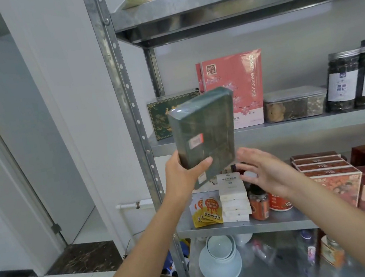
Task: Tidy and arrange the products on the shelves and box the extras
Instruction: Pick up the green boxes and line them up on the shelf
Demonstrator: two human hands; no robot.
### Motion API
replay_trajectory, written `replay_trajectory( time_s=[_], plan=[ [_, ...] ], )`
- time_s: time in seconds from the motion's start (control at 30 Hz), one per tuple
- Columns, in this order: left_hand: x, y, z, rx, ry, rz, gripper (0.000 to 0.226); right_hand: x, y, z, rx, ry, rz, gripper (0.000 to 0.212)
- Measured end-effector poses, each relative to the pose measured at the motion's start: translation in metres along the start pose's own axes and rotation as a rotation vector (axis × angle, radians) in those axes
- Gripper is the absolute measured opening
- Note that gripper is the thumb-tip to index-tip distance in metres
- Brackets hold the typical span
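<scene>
1. Head view: the left hand (182, 178) grips the bottom end of a dark green box (204, 135) wrapped in clear film, with the thumb across its front and the fingers behind.
2. The box is held upright and tilted a little to the right, in front of the middle shelf (293, 127) of a metal rack.
3. The right hand (269, 172) is open with its fingers spread, just right of the box's lower corner, and holds nothing.
4. Behind the held box, on the middle shelf, stand a green and gold box (162, 117) and a pink box (237, 82).
5. Below the hands, the lower shelf (237, 227) carries yellow pouches (207, 210) and stacked white boxes (233, 197).
</scene>
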State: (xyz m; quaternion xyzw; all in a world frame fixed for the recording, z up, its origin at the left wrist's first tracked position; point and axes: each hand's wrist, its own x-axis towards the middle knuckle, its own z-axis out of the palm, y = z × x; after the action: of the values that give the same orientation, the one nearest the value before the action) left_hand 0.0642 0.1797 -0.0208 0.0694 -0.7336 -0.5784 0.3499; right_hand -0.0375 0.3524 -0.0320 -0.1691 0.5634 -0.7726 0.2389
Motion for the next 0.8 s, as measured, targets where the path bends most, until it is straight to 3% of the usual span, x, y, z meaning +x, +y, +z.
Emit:
replay_trajectory(
  time_s=[0.1,0.23,0.37,0.43,0.53,0.63,0.73,0.8],
  plan=[
    [-0.004,0.002,0.011,-0.347,-0.058,-0.109,0.031,0.000,0.013,0.005,0.114,-0.113,0.048,0.041],
    [-0.011,0.005,0.022,-0.498,-0.130,-0.147,0.044,-0.004,0.012,0.011,0.348,-0.180,-0.018,0.039],
    [0.009,0.013,-0.009,-0.712,0.096,-0.148,0.088,-0.004,0.006,0.003,0.254,0.001,-0.059,0.045],
    [0.018,0.017,-0.036,-0.570,0.075,-0.160,0.099,-0.004,0.002,-0.005,0.185,0.053,-0.067,0.049],
    [0.013,0.021,-0.046,-0.253,-0.172,-0.268,0.102,-0.003,-0.002,-0.011,0.061,0.090,-0.080,0.049],
    [0.008,0.013,-0.032,-0.105,-0.159,-0.368,0.083,-0.003,-0.005,-0.004,0.010,0.076,-0.076,0.051],
    [0.008,0.002,-0.026,-0.163,-0.035,-0.413,0.044,-0.006,-0.008,0.000,-0.073,-0.044,-0.037,0.069],
    [0.010,0.001,-0.026,-0.199,-0.030,-0.419,0.032,-0.010,-0.010,-0.003,-0.147,-0.171,0.032,0.071]
  ],
)
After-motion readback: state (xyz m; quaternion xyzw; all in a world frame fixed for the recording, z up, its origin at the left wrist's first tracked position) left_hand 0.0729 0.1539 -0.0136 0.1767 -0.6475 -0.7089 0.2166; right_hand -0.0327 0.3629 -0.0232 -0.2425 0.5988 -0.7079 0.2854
